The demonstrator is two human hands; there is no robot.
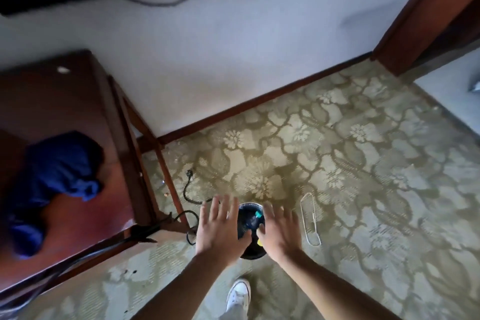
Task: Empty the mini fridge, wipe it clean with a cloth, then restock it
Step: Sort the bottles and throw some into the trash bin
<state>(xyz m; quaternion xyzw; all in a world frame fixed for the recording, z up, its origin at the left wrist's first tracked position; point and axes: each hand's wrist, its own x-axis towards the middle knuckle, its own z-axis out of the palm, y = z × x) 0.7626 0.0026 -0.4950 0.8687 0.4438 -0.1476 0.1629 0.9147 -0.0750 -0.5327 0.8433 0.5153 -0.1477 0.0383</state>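
Open patterned carpet (350, 163) lies ahead and to the right of the small dark bin (250, 231), broken only by a white looped cord (310, 221) just right of it. Left side obstructed: wooden table (65, 210) edge and its slanted legs (161, 169), with black cables (188, 191) trailing on the floor between legs and bin. Bin mouth holds what looks like discarded items (blurred), partly covered by both spread hands; a white shoe (239, 293) stands near below it.

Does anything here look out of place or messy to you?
A few things. A white cord loop lies loose on the carpet, right of the small bin. A black cable trails unplugged by the table leg. A blue cloth sits crumpled on the wooden table. Dark spots mark the carpet nearby.
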